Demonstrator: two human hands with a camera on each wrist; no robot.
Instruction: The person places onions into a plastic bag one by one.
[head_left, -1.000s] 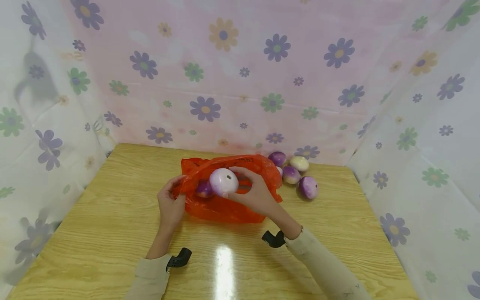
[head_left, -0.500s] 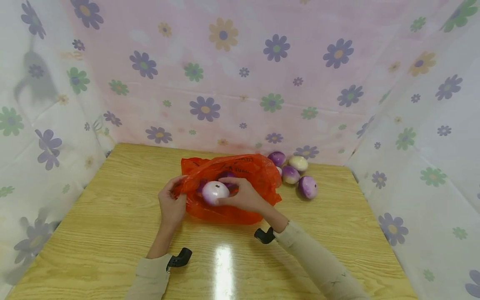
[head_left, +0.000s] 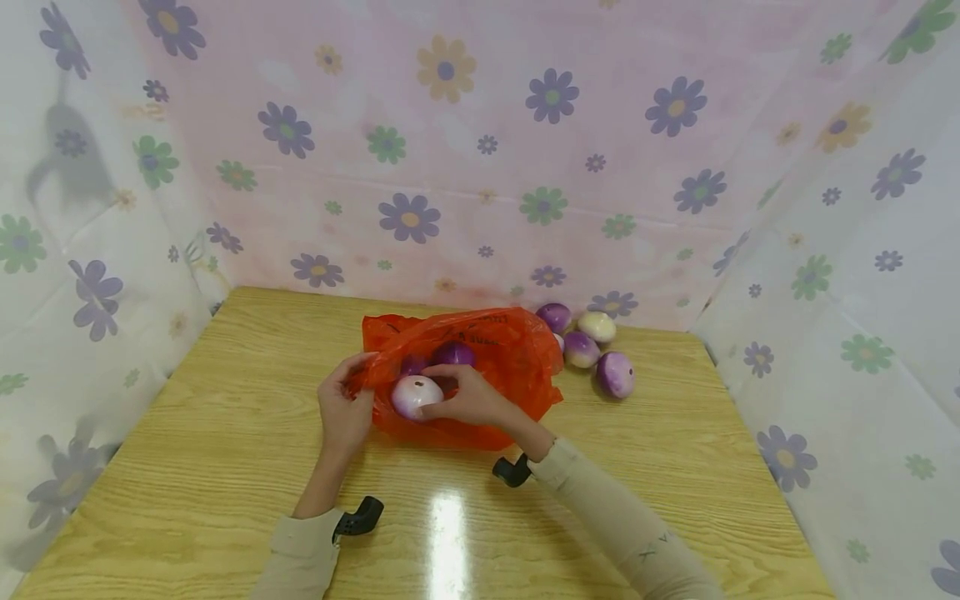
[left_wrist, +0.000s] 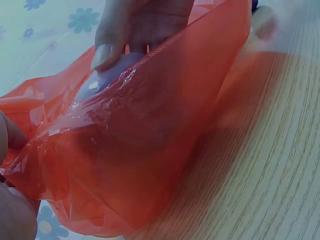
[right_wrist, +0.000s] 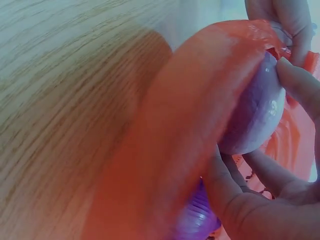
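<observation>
My right hand (head_left: 468,396) holds a white-and-purple onion (head_left: 417,397) between thumb and fingers, inside the mouth of a red plastic bag (head_left: 517,367). Pinched in my left hand (head_left: 347,408) is the left edge of that bag, which keeps the mouth apart. Behind the held onion, darker purple onions (head_left: 454,355) lie in the bag. In the right wrist view the onion (right_wrist: 257,110) sits between my thumb and fingertips, partly covered by the bag's film. The left wrist view shows the bag (left_wrist: 145,135) hiding most of the onion.
Right of the bag, several more onions lie on the wooden table (head_left: 262,450): a purple one (head_left: 617,374), a cream one (head_left: 597,327) and others close by. Flowered cloth walls (head_left: 480,183) stand behind and at both sides.
My right hand has moved left and down with the onion, deeper into the bag. Purple onions behind it now show more. The left hand stays at the bag's edge.
</observation>
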